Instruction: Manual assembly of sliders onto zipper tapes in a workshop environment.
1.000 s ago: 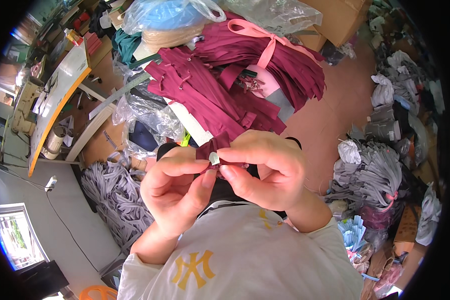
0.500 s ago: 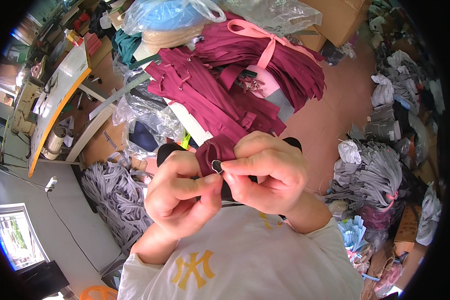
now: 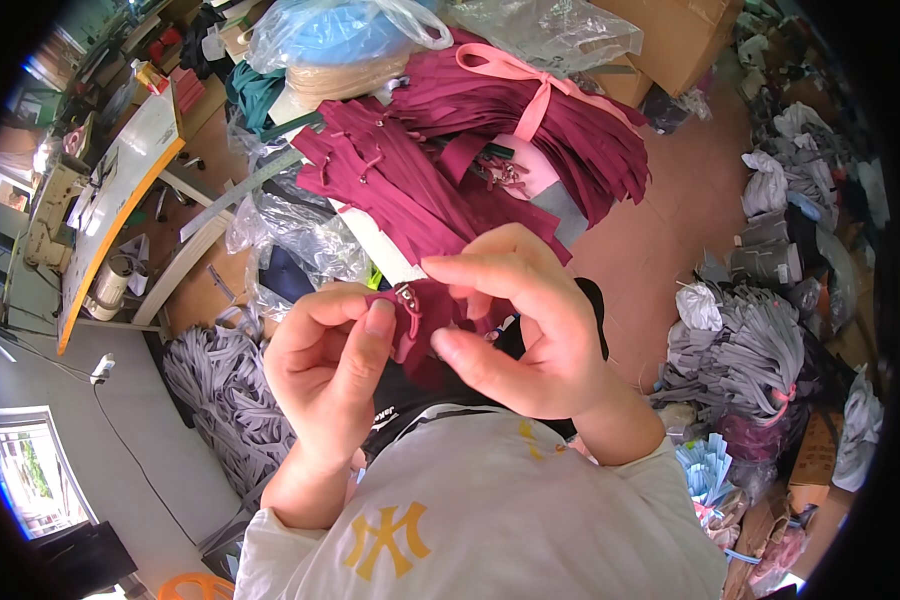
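Note:
My left hand [image 3: 325, 355] pinches a maroon zipper [image 3: 432, 312] between thumb and forefinger, in front of my chest. At the pinch shows a small metal slider [image 3: 406, 294], with a maroon pull hanging from it. Close on the zipper's right side, my right hand [image 3: 530, 330] has its thumb and forefinger spread apart. Its other fingers are curled behind and partly hidden. Just beyond my hands lies a pile of maroon zippers [image 3: 400, 190], some with sliders and pulls showing. A bundle of the same maroon strips [image 3: 580, 150] is tied with a pink band [image 3: 538, 105].
Clear plastic bags [image 3: 305, 235] and a blue bagged bundle [image 3: 335, 35] lie around the pile. To the left stands a table with an orange edge [image 3: 120, 225]. Grey strips [image 3: 225, 390] heap at lower left; more grey bundles [image 3: 760, 335] line the right floor.
My right thumb and forefinger have come off the slider and spread apart. The left hand has moved slightly left, still pinching the zipper, which now hangs with its pull down.

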Demonstrator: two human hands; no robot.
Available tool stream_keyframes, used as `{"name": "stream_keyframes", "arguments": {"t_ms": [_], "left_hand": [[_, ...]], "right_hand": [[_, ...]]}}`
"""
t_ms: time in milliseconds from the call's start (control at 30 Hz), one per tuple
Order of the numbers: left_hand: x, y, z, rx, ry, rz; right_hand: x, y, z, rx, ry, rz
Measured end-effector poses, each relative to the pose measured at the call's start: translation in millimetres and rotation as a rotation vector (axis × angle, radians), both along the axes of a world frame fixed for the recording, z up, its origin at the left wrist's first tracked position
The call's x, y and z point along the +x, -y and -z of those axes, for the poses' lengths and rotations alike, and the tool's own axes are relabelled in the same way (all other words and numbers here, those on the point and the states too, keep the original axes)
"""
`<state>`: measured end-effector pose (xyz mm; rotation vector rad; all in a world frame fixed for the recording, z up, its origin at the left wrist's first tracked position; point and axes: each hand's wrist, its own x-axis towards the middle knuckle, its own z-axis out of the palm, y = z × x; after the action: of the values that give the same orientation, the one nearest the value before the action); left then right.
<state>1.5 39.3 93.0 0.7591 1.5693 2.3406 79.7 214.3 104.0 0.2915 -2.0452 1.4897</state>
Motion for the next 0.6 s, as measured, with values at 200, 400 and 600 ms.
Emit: {"name": "stream_keyframes", "arguments": {"t_ms": [200,400,600], "left_hand": [[-0.7,0.7,-4.5,0.089,0.156,0.146],[-5.1,1.7,-1.5,0.183,0.353,0.190],[-7.4,1.6,0.3,0.169,0.345,0.256]], "right_hand": [[-7.5,3.4,6.5,-0.037,0.030,-0.010],[-9.6,11.0,8.0,-0.103,-0.016,0.031],[-3.3,11.0,4.2,-0.404,0.118,-0.183]]}}
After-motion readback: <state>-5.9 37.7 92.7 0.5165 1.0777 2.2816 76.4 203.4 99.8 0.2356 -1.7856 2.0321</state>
